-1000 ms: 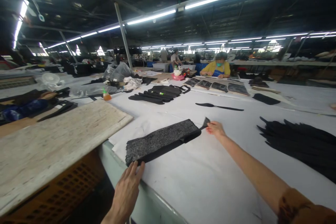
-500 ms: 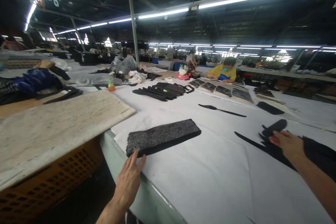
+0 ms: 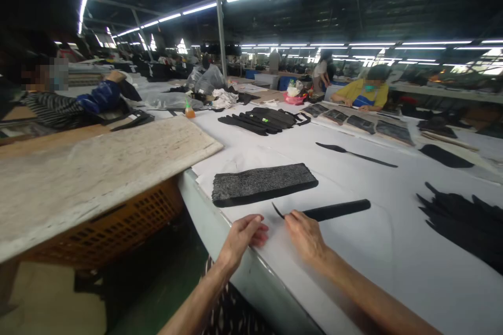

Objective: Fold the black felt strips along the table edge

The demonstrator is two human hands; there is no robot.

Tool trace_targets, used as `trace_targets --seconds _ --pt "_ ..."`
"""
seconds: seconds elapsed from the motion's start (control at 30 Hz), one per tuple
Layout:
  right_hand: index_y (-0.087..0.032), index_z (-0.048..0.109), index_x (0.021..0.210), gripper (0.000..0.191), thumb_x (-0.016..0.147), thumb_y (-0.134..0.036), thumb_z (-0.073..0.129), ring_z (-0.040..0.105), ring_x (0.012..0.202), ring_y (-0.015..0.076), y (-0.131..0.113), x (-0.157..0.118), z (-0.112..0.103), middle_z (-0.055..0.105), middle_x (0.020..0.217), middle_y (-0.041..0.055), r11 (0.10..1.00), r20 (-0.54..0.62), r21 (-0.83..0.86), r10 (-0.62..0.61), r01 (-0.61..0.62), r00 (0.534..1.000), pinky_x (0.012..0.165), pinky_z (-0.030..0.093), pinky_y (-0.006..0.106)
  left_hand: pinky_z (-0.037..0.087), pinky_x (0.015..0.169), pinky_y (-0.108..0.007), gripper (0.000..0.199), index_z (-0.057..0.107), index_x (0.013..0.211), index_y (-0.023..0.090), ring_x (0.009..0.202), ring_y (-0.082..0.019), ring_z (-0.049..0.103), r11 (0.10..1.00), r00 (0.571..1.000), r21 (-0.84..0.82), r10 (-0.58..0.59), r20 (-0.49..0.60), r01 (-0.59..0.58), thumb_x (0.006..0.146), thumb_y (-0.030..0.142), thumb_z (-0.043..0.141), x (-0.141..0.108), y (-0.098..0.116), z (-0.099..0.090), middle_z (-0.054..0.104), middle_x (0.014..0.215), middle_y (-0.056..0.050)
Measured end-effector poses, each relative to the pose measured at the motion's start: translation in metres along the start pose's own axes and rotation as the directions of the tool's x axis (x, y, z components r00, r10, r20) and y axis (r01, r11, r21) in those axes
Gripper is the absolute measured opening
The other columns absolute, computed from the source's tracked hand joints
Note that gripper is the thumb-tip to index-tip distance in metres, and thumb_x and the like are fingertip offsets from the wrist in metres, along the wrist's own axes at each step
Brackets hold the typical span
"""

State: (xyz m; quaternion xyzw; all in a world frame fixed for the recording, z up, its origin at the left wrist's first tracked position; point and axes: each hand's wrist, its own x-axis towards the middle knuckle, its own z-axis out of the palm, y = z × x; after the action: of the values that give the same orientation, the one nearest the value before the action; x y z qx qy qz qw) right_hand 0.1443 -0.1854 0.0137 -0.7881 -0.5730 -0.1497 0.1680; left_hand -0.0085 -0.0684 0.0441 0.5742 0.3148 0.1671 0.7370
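My right hand is closed on one end of a long black fabric piece, which lies stretched to the right on the white-covered table. Its thin tip pokes out to the left of my fingers. My left hand is just left of it over the table's near edge, fingers loosely bent and apart, holding nothing. Beyond both hands lies a neat stack of dark fabric pieces, with grey rough edges on top and a black border along the near side. A loose heap of black fabric pieces lies at the right.
A pale board adjoins the table at the left, above an orange crate. Farther back are more black pieces, a narrow black strip and a small orange bottle. Co-workers sit at the left and far right.
My right hand has moved left from the heap, bringing a black fabric piece in front of the stack. My left hand has come off the stack's corner. The view has shifted left.
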Motion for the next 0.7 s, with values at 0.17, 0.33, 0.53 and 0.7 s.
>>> trace_targets --seconds 0.17,0.33,0.53,0.7 --pt "-0.016 0.060 0.082 0.023 0.078 0.004 0.050 0.057 0.073 0.0217 -0.038 0.000 0.008 0.058 0.078 0.0073 0.975 0.047 -0.116 -0.187 0.191 0.981 0.060 0.044 0.032 0.054 0.058 -0.028 0.050 0.056 0.093 0.011 0.060 -0.017 0.065 0.997 0.995 -0.059 -0.055 -0.082 0.050 0.076 0.059 0.058 0.001 0.008 -0.006 0.065 0.066 -0.006" --pt "-0.016 0.061 0.083 0.004 0.082 -0.012 0.060 0.056 0.073 0.0221 -0.050 -0.006 0.002 0.058 0.076 0.0064 0.973 0.002 -0.051 -0.225 0.225 0.974 0.061 0.045 0.033 0.050 0.049 -0.026 0.027 0.055 0.091 0.014 0.050 -0.015 0.060 0.979 0.994 0.200 -0.028 -0.106 0.049 0.079 0.038 0.057 0.004 0.011 -0.017 0.058 0.060 0.002" --pt "-0.019 0.061 0.084 0.010 0.082 -0.009 0.061 0.056 0.078 0.0190 -0.037 0.008 -0.015 0.061 0.085 0.0035 0.985 0.067 0.100 -0.150 0.143 0.986 0.070 0.044 0.031 0.043 0.058 -0.025 0.034 0.058 0.097 0.015 0.059 -0.013 0.055 0.768 0.984 0.632 0.172 -0.047 -0.104 0.065 0.003 0.051 0.007 0.005 -0.018 0.062 0.072 0.001" --pt "-0.020 0.062 0.093 0.019 0.080 -0.007 0.062 0.056 0.087 0.0177 -0.037 0.029 -0.014 0.061 0.095 0.0019 0.970 0.193 0.231 -0.125 0.079 0.973 0.078 0.044 0.031 0.043 0.069 -0.025 0.047 0.061 0.105 0.018 0.071 -0.015 0.058 0.550 0.969 0.827 0.246 -0.026 -0.117 0.066 -0.002 0.044 0.008 0.002 -0.018 0.065 0.077 0.000"
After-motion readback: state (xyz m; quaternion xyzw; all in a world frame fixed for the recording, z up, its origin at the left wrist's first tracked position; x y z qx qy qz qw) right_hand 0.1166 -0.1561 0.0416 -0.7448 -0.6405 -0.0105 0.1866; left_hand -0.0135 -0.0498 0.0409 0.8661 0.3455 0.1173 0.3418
